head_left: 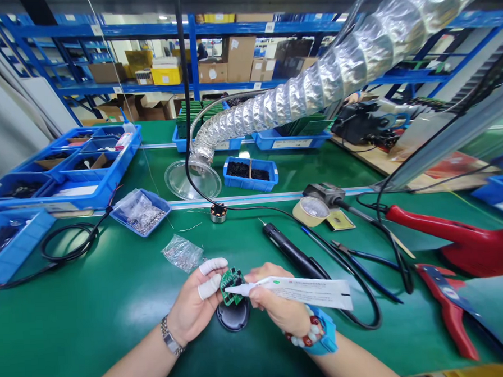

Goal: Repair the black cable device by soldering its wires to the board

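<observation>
My left hand (198,301), with white finger cots on two fingertips, pinches a small green circuit board (232,286) by its edge. In my right hand (279,311) is a white glue tube (307,291) with printed text, held nearly level. Its tapered nozzle (235,290) points left and lies over the face of the board; whether it touches cannot be made out. Below the board a round black housing (233,317) rests on the green mat, partly covered by board and hands. A clear plastic bag of small parts (182,253) lies just beyond my left hand.
A black electric screwdriver (294,248), pliers (365,261) and red-handled tools (447,302) lie to the right. A motor stator (218,213) stands ahead, near a blue parts bin (251,174). Blue trays (65,181) fill the left. A foil duct (297,99) hangs overhead.
</observation>
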A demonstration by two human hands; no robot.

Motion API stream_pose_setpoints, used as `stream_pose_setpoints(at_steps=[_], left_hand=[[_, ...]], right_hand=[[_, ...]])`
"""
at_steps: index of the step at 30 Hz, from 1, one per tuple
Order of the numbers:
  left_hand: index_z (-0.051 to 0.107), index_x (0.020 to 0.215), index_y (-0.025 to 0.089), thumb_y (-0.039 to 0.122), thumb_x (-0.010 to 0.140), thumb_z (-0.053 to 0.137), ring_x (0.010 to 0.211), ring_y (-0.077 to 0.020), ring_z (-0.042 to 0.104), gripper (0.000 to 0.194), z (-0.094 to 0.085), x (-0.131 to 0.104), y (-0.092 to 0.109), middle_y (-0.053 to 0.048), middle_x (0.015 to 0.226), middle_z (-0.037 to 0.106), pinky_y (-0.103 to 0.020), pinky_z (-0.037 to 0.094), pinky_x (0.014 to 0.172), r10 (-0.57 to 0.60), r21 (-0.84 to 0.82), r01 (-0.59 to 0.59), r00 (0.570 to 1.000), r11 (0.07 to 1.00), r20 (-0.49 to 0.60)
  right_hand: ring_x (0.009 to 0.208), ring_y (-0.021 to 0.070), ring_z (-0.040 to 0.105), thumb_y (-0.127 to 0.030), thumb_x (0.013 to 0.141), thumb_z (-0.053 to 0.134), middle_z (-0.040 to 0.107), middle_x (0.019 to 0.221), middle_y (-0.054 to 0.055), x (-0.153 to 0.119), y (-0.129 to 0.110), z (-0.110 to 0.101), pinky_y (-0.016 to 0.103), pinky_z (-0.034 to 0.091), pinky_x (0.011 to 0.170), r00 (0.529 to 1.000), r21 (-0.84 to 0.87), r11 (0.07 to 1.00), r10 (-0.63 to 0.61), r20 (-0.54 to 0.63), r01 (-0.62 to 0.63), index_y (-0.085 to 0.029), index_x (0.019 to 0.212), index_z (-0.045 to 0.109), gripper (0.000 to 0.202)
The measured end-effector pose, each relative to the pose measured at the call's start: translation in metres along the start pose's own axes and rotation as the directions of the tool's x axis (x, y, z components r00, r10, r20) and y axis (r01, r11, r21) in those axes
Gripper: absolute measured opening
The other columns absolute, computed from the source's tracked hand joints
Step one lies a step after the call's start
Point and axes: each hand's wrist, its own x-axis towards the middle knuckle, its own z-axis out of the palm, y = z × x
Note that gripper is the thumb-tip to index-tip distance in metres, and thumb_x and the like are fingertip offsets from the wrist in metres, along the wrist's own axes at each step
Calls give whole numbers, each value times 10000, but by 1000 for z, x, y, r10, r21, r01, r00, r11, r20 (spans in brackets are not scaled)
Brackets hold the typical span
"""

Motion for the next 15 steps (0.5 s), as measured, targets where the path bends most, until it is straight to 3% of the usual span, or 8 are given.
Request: stream_pose_setpoints(at_steps=[6,15], left_hand=[[642,977,150,154,730,695,834,-133,578,253,-1,0,-2,-44,915,635,-237,454,761,-4,21,4,1000,1000,5],[639,967,152,166,732,689,810,-147,583,240,2,-1,-3,-61,886,646,-250,444,752,-17,36,17,1000,999,5]], right_hand=[[538,126,593,-417,767,604,598,510,-43,1,-5,0,252,452,564,997,-98,994,-59,-40,55,-234,735,651,192],[416,119,519,-417,809,558,564,455,-54,-1,-2,1,270,426,513,995,-160,983,-95,-40,88,-248,759,644,196]])
